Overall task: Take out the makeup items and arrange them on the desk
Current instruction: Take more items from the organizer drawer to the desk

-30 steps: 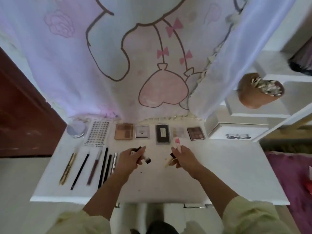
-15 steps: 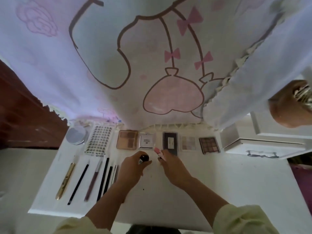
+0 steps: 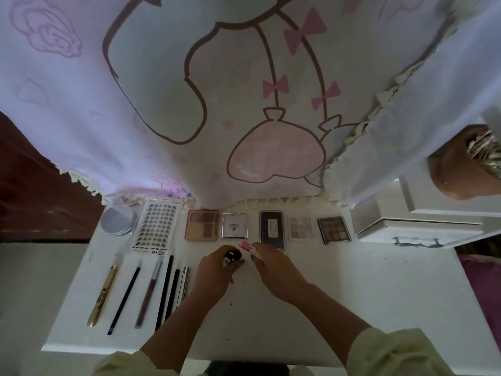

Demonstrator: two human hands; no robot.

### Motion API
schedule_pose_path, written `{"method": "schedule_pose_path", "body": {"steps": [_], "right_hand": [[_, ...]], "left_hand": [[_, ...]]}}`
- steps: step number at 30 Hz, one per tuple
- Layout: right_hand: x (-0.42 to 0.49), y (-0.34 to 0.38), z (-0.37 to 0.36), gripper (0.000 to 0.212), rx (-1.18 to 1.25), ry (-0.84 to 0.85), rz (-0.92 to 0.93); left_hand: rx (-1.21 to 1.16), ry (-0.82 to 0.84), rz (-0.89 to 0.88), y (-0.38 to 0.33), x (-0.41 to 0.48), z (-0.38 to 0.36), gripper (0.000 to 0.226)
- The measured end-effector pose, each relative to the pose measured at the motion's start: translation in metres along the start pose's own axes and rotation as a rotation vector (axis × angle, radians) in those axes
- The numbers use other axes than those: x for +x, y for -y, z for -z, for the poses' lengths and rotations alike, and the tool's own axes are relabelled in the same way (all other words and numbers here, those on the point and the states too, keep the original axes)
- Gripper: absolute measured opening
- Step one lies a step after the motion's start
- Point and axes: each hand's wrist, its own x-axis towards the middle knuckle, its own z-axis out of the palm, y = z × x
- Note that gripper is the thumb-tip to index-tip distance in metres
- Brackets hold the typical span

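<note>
- I see my left hand (image 3: 214,275) near frame centre, fingers wrapped around a small dark-capped bottle (image 3: 231,257).
- My right hand (image 3: 273,270) sits just beside it, fingers pinching a pink-tipped tube (image 3: 247,246); most of the tube is hidden by the hand.
- Behind the hands a row of palettes lies flat: a tan palette (image 3: 202,225), a silver compact (image 3: 234,226), a black case (image 3: 272,229), a pale palette (image 3: 301,228) and a brown palette (image 3: 334,230).
- At left lie a lash card (image 3: 156,226), a round tin (image 3: 117,221), a gold pen (image 3: 103,295) and several pencils (image 3: 165,291) side by side.
- The white bench (image 3: 352,299) stands against a cartoon-print curtain (image 3: 162,104); a white drawer box (image 3: 423,232) sits at right.
</note>
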Motion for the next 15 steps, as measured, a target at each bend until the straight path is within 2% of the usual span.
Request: {"method": "schedule_pose_path", "body": {"steps": [6,15], "right_hand": [[-0.0051,0.0043,-0.0010,0.038,-0.033,-0.015,-0.036],[-0.0058,0.0056,0.0017,0.030,-0.010,-0.081,-0.073]], "left_hand": [[-0.037,0.001,-0.008,0.0013,-0.0045,0.0029,0.008],[-0.232,-0.026,0.064,0.0048,-0.0087,0.0064,0.013]]}}
